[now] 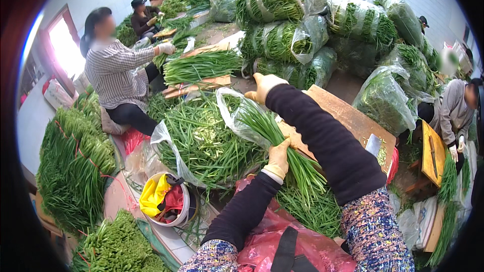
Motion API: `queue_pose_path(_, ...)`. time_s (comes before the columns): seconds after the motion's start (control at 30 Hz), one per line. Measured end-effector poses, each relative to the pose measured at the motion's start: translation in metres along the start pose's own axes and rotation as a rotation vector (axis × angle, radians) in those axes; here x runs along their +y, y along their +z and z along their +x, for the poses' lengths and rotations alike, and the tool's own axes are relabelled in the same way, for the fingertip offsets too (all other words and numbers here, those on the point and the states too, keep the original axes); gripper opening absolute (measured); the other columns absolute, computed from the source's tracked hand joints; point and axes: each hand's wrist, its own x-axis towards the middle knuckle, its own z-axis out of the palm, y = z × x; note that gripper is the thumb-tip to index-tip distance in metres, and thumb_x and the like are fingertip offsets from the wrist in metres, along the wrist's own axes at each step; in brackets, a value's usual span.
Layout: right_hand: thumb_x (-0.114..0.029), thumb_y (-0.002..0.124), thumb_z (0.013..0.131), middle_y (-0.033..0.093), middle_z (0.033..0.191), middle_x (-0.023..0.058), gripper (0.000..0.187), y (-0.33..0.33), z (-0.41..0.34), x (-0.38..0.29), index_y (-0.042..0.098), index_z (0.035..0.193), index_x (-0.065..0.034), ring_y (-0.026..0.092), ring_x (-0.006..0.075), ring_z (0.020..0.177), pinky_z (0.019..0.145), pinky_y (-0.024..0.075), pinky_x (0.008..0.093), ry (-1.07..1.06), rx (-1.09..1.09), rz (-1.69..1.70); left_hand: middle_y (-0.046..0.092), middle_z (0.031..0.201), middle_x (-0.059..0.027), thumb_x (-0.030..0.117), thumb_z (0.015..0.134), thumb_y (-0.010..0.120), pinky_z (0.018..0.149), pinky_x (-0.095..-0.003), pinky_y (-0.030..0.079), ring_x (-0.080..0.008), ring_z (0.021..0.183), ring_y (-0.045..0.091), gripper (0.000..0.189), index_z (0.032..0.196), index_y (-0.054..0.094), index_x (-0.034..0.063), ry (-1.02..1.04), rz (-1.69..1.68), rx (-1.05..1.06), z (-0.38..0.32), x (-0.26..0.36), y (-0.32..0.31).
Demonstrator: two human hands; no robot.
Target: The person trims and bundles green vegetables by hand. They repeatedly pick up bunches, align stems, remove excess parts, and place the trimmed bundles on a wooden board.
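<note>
A yellowish rubber glove covers my left hand, which is closed around a bunch of long green garlic chives. The bunch slants from upper left to lower right. My right hand, also gloved, reaches forward over the rim of a clear plastic bag. Its thumb and a finger are apart, with nothing seen between them. Loose chive leaves and pale trimmed ends fill the open plastic bag before me. Beyond my right forearm lies a wooden board carrying a broad metal blade and cut bits.
A white bucket holding yellow and red items stands at lower left. Tied chive bundles are piled at left. Big bagged bales are stacked ahead. A person in a checked shirt sits at left beside chives on a board.
</note>
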Motion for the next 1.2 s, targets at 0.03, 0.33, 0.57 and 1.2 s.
queue_pose_path(0.03,-0.054,0.065,0.075,0.064,0.099,0.0219,0.074,0.008,-0.009,0.005,0.047,0.124,-0.002,0.062,0.0342,0.093,0.08,0.0493,0.0407,-0.029,0.049,0.006,0.058,0.073,-0.0083,0.001,0.08,0.06,0.061,-0.0315,0.048,-0.0183,0.063,0.057,0.016,0.095,0.057,0.0008,0.033,0.004,0.014,0.0,0.004,0.001)
queue_pose_path(0.33,-0.045,0.078,0.066,0.06,0.111,0.0191,0.092,0.103,-0.121,0.072,0.033,0.135,-0.0034,0.059,0.0328,0.103,0.089,0.0454,0.0386,-0.149,0.238,0.55,0.048,0.128,-0.0117,0.025,0.097,0.035,0.101,-0.0353,0.036,-0.0207,0.119,0.046,0.043,0.134,0.035,0.0017,-0.019,-0.533,-0.453,0.01,-0.047,-0.011)
queue_pose_path(0.57,-0.012,0.063,0.086,0.065,0.086,0.0054,0.026,0.085,-0.177,0.118,0.06,0.109,-0.0018,0.06,0.013,0.068,0.064,0.0504,0.0275,0.193,0.31,1.189,0.049,0.127,-0.0196,0.013,0.074,0.071,0.101,-0.0335,0.036,-0.0275,0.121,0.045,0.071,0.131,0.034,-0.0047,0.298,0.992,-0.702,-0.068,-0.032,0.03)
queue_pose_path(1.2,-0.053,0.07,0.074,0.044,0.133,0.0146,0.101,-0.012,-0.221,0.139,0.013,0.146,-0.0097,0.045,0.0195,0.116,0.094,0.0414,0.0326,-0.177,0.244,0.906,0.063,0.076,-0.0085,0.009,0.075,0.065,0.063,-0.0308,0.052,-0.0194,0.068,0.062,0.016,0.089,0.061,0.001,-0.406,0.376,-0.848,-0.104,0.02,0.11)
